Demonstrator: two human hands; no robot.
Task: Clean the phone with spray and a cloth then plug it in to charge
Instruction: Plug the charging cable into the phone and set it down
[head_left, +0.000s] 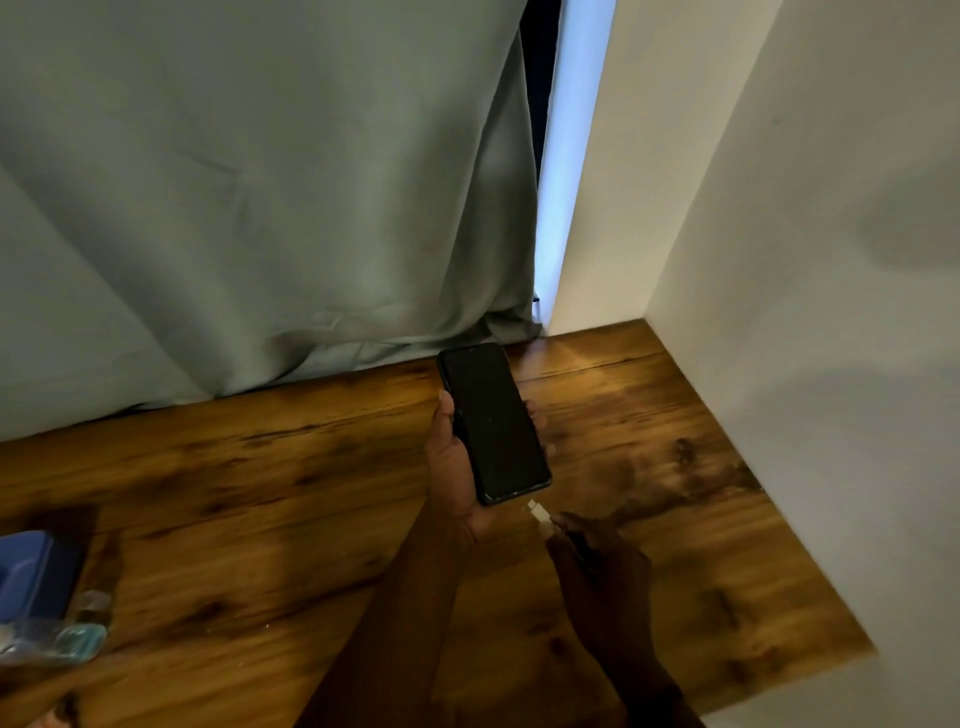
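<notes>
A black phone (493, 423) with a dark screen lies face up in my left hand (457, 467), above the wooden table (260, 493). My left fingers wrap its sides. My right hand (597, 561) pinches a white charger plug (537, 512) just below the phone's bottom edge. The plug's tip points toward the phone but stays a short gap away from it. The cable behind the plug is hidden by my right hand.
A grey curtain (260, 208) hangs along the table's back edge. A white wall (805, 312) bounds the right side. At the far left lie a blue object (36, 577) and a clear, blurred bottle (57, 639).
</notes>
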